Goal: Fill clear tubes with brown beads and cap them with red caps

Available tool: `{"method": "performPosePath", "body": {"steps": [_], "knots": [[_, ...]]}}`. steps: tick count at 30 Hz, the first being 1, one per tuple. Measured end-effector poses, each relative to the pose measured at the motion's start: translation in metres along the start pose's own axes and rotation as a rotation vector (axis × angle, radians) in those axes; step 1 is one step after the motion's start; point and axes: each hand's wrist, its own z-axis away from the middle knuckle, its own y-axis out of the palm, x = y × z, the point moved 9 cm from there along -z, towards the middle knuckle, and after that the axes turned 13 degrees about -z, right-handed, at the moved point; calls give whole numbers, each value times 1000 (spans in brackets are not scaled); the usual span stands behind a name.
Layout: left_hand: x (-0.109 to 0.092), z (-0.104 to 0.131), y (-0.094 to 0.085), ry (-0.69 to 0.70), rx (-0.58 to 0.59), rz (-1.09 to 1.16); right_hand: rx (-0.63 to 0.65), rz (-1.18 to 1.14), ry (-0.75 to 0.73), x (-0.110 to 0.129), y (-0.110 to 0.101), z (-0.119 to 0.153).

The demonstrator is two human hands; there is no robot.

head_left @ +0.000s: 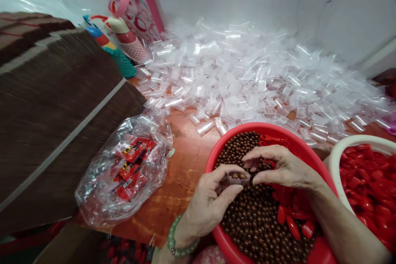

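Observation:
My left hand (pixel 210 200), with a green bead bracelet at its wrist, grips a small clear plastic sleeve (pixel 239 182) between thumb and fingers. Its oval mouth faces up, and a few brown balls show inside. Close to the sleeve's right side is my right hand (pixel 280 169), thumb and fingers apart, with nothing visible between them. Both hands are above a red basin (pixel 321 173) full of shiny brown balls (pixel 260 214). Red plastic pieces (pixel 292 227) lie on the balls at the basin's right, partly hidden by my right forearm.
Clear plastic sleeves (pixel 241 74) are heaped along the wall. A white tub (pixel 335 161) of red plastic pieces stands right. Left are a strapped cardboard stack (pixel 62 103) and a clear bag (pixel 95 198) with red packets. Bottles (pixel 128 41) and a pink gift bag (pixel 154 8) stand behind.

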Motion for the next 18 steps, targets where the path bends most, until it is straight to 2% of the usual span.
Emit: {"method": "performPosePath", "body": {"steps": [8,13,18], "knots": [[18,-7,12,-89,51,259,97,61,-215,24,13,2],[25,-10,18,-143,80,383,81,98,-214,23,14,0],[29,-12,24,-170,128,401,86,152,-208,20,14,-2]]}}
